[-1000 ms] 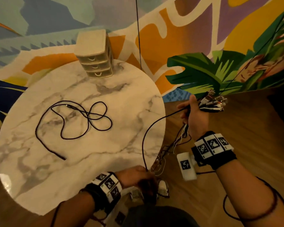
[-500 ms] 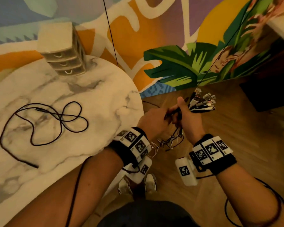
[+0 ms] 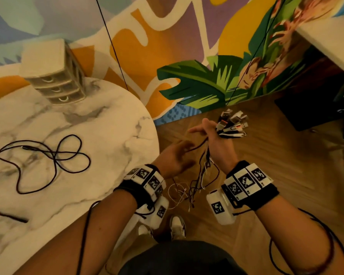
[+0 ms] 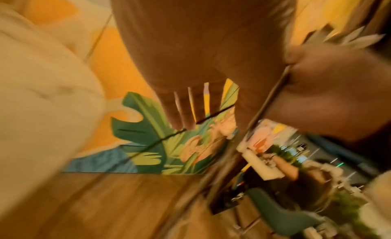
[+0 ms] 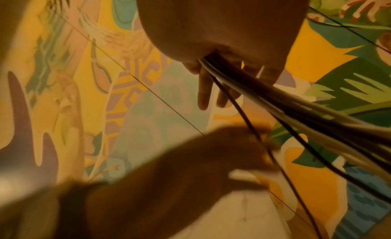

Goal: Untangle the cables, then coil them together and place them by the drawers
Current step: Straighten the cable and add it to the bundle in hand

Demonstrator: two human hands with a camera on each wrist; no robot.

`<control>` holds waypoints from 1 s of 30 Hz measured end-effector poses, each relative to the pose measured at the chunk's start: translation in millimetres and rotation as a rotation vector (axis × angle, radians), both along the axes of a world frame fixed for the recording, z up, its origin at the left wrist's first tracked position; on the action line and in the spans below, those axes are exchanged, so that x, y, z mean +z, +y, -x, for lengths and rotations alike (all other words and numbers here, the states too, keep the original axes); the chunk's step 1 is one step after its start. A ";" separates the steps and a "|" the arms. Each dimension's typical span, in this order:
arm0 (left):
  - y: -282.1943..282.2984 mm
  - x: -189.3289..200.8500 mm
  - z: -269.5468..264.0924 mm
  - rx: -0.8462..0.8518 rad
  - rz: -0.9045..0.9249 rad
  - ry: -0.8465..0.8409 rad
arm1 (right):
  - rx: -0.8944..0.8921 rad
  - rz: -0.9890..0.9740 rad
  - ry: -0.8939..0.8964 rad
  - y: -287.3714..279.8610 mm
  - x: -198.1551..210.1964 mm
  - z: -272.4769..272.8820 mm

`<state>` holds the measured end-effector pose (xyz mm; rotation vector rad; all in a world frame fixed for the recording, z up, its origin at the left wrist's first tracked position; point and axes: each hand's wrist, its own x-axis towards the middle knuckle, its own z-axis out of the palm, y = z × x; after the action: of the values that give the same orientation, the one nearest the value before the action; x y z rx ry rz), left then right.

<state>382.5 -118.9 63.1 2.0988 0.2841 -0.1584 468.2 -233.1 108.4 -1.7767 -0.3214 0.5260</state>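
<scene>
A: How is the bundle of cables point(image 3: 207, 175) held?

B: It is gripped in the right hand point(image 3: 218, 143), out over the wooden floor point(image 3: 286, 165) beside the table point(image 3: 107, 135). The fingers are curled round the cables just below the plugs point(image 3: 232, 124), so the connector ends are kept gathered in a fan above the fist while the tails are left hanging in a tangle between the wrists. That grip is probably chosen so that the ends stay aligned for coiling.

A: And the left hand point(image 3: 175, 157)?

B: It is seen blurred just beside the right one. In the left wrist view the fingers are shown fairly straight and slightly spread, with nothing plainly pinched. A dark strand point(image 3: 195, 146) is seen running from the right fist across its fingertips. It is judged that a single cable is being reached for so that it can be drawn free, though contact cannot be confirmed.

A: Is anything left on the table?

B: One black cable point(image 3: 48, 159) is lying there in loose loops, well apart from the bundle. The drawers point(image 3: 54, 76) are standing at the far edge of the table, with no cable beside them.

A: So how far along is the task?

B: Untangling is judged unfinished; coiling and placing are not yet done.
</scene>
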 end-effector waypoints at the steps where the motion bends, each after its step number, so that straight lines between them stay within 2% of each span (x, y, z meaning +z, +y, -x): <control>1: -9.7 14.6 -7.7 -0.024 0.073 -0.059 | 0.025 0.006 -0.036 1.8 1.7 -0.2; 3: -24.4 37.9 -21.8 -0.036 0.158 -0.164 | 0.078 -0.003 -0.062 4.7 8.5 -2.9; 5: -28.2 46.9 -32.6 -0.004 0.137 -0.323 | 0.099 -0.020 -0.073 3.2 14.4 -8.8; 7: -29.2 55.8 -36.3 -0.020 0.140 -0.387 | 0.098 -0.043 -0.091 -0.9 19.3 -13.7; 10: -33.1 67.2 -39.9 -0.039 0.309 -0.312 | 0.113 -0.047 -0.114 -5.1 20.9 -16.4; 13: -42.7 76.4 -42.4 0.084 0.640 -0.207 | 0.158 -0.159 0.041 -8.8 32.8 -21.6; 16: -44.5 84.0 -46.9 0.290 0.702 -0.141 | 0.404 -0.361 0.157 -21.0 36.3 -29.0; 17: -41.2 87.9 -47.6 0.309 0.712 -0.137 | 0.479 -0.378 0.194 -24.9 29.2 -29.8; 18: -36.7 92.9 -48.3 0.291 0.738 -0.147 | 0.545 -0.358 0.222 -26.4 19.7 -26.6; 20: -28.2 104.3 -52.1 0.228 0.773 -0.185 | 0.608 -0.157 0.127 -26.3 -8.7 -12.2; 22: -23.6 115.8 -56.3 0.208 0.607 -0.198 | 0.535 0.013 0.077 -20.6 -39.0 -1.4; 24: -20.9 123.4 -57.4 0.125 0.190 -0.222 | 0.353 0.101 0.119 -17.2 -60.3 2.6; 26: -17.2 129.9 -56.9 0.004 -0.219 -0.228 | 0.287 0.189 0.138 -16.5 -80.9 -1.1; 30: 1.0 164.3 -56.5 -0.143 -0.726 -0.244 | 0.216 0.412 0.182 -21.0 -123.3 -3.5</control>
<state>438.9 -117.9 227.4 2.8267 0.0370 0.1428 471.8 -254.1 -15.0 -2.0821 -0.2934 0.9567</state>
